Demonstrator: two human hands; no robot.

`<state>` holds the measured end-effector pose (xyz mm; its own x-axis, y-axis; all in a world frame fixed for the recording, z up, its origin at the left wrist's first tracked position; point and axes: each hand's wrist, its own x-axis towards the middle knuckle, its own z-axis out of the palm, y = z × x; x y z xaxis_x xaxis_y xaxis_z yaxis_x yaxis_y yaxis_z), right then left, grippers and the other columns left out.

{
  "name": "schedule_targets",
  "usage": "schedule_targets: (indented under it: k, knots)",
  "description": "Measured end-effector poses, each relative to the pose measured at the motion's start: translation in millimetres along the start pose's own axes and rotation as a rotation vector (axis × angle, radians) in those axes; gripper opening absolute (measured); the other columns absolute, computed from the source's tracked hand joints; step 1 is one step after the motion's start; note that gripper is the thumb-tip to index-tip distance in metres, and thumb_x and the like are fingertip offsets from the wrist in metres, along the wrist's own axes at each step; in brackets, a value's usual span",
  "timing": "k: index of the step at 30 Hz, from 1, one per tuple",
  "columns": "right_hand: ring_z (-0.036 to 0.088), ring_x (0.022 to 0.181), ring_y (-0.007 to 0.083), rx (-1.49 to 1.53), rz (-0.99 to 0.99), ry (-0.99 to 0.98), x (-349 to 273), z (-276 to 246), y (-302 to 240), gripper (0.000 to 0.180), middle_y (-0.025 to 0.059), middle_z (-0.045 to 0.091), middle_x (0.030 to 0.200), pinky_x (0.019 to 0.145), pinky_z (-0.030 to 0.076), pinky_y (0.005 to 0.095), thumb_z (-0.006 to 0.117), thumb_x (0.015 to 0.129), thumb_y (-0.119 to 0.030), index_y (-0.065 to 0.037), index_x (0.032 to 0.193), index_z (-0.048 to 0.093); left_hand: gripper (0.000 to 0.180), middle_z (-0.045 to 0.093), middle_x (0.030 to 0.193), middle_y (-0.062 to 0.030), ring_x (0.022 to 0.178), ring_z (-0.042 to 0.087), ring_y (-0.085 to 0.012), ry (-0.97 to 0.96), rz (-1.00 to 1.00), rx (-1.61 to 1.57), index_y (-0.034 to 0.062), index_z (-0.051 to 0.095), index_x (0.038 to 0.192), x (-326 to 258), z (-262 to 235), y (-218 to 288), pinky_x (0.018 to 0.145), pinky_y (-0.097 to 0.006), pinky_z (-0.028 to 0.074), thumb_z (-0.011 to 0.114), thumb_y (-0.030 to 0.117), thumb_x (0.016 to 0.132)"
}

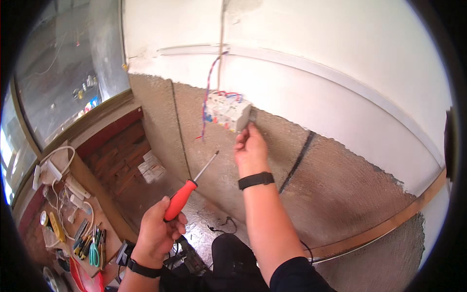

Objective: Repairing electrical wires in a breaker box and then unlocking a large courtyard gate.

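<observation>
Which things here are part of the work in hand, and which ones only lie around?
In use:
- red screwdriver in the left hand
- white breaker box on the wall, touched by the right hand
- its red and blue wires

Lying about:
- pliers and hand tools on the bench
- white power strip

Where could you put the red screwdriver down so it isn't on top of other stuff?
The brown floor between the brick wall and the rough grey wall looks bare. The wooden bench on the left is crowded with pliers, white plugs and cables.
</observation>
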<state>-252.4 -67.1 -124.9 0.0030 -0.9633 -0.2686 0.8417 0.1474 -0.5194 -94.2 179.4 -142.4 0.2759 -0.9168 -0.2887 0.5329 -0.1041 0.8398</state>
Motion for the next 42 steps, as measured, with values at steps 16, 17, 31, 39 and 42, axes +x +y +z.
schedule_targets:
  k: [16, 17, 31, 39, 42]
  knots:
    - [0.048, 0.052, 0.0024, -0.163, -0.234, 0.065, 5, -2, 1, 0.015, -0.0049, 0.06, 0.079, 0.039, 0.032, 0.0156, 0.05, 0.098, -0.024, -0.013, 0.097, 0.06, 0.032, 0.063, 0.079, -0.0082, 0.059, 0.059, -0.0134, -0.19, -0.347, 0.075, 0.0016, 0.055, 0.102, 73, -93, -7, 0.048, -0.022, 0.041, 0.041, 0.029, 0.1]
    - [0.048, 0.052, 0.0026, -0.157, -0.228, 0.093, 5, 1, 3, 0.015, -0.0051, 0.06, 0.079, 0.039, 0.032, 0.0158, 0.05, 0.097, -0.024, -0.013, 0.098, 0.06, 0.032, 0.063, 0.08, -0.0082, 0.059, 0.059, -0.013, -0.209, -0.389, 0.078, 0.0015, 0.055, 0.103, 75, -93, 0, 0.048, -0.023, 0.041, 0.04, 0.03, 0.101]
    - [0.043, 0.049, 0.007, -0.365, -0.016, 0.515, -8, 37, -8, 0.022, -0.0029, 0.061, 0.073, 0.041, 0.032, 0.0194, 0.046, 0.097, -0.029, -0.014, 0.093, 0.062, 0.031, 0.063, 0.082, -0.0056, 0.063, 0.059, -0.01, -0.048, -0.602, 0.035, 0.0048, 0.056, 0.11, 12, -67, 153, 0.049, -0.021, 0.038, 0.046, 0.032, 0.1]
    - [0.043, 0.053, 0.0063, -0.535, 0.144, 0.495, 1, 31, -29, 0.019, -0.0048, 0.061, 0.078, 0.044, 0.033, 0.0198, 0.043, 0.096, -0.02, -0.015, 0.091, 0.061, 0.028, 0.063, 0.077, -0.0086, 0.058, 0.062, -0.0143, 0.1, -0.584, 0.087, 0.0028, 0.054, 0.099, -12, -54, 224, 0.046, -0.022, 0.041, 0.045, 0.029, 0.1]
    - [0.045, 0.054, 0.0063, -0.503, 0.154, 0.551, 1, 42, -28, 0.019, -0.0057, 0.061, 0.078, 0.044, 0.033, 0.0199, 0.043, 0.095, -0.018, -0.016, 0.091, 0.061, 0.028, 0.063, 0.078, -0.0091, 0.058, 0.062, -0.0146, 0.111, -0.583, 0.088, 0.0025, 0.053, 0.098, -17, -48, 240, 0.045, -0.022, 0.041, 0.045, 0.029, 0.1]
